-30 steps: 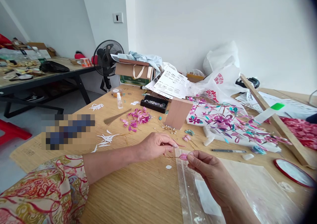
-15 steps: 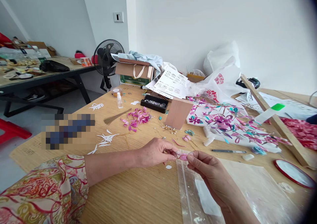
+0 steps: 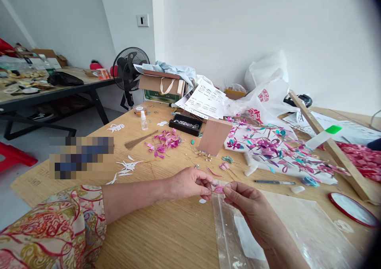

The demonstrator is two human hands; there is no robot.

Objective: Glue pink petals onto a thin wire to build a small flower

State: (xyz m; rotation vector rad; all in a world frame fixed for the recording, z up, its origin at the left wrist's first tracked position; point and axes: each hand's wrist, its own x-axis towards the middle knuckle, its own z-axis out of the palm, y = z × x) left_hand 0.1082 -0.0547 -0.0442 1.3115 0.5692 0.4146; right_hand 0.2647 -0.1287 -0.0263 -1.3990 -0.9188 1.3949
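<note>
Between my two hands is a small pink petal (image 3: pixel 219 189), pinched at both ends above the table. My left hand (image 3: pixel 190 183) comes in from the left, thumb and fingers closed at the petal's left end. From the lower right, my right hand (image 3: pixel 245 199) pinches its other end; the fingertips cover part of it. Under my right hand lies a clear zip bag (image 3: pixel 222 233) with a white piece (image 3: pixel 248 237) on it. A small white oval (image 3: pixel 203 200) rests just below my left fingers. Loose pink petals (image 3: pixel 166 140) on thin stems lie beyond my hands.
White cut strips (image 3: pixel 128 166) lie left of the petals, near a spray bottle (image 3: pixel 144 121) and black tray (image 3: pixel 185 124). A wooden block (image 3: pixel 214 136) stands upright. Purple flower sprays (image 3: pixel 268 144), a pen (image 3: pixel 275 181), a wooden bar (image 3: pixel 333 146) and a red-rimmed round dish (image 3: pixel 353 209) are on the right.
Both hands have stayed almost in place, still pinching the petal. My right fingertips have shifted very slightly left, and the petal is turned a little.
</note>
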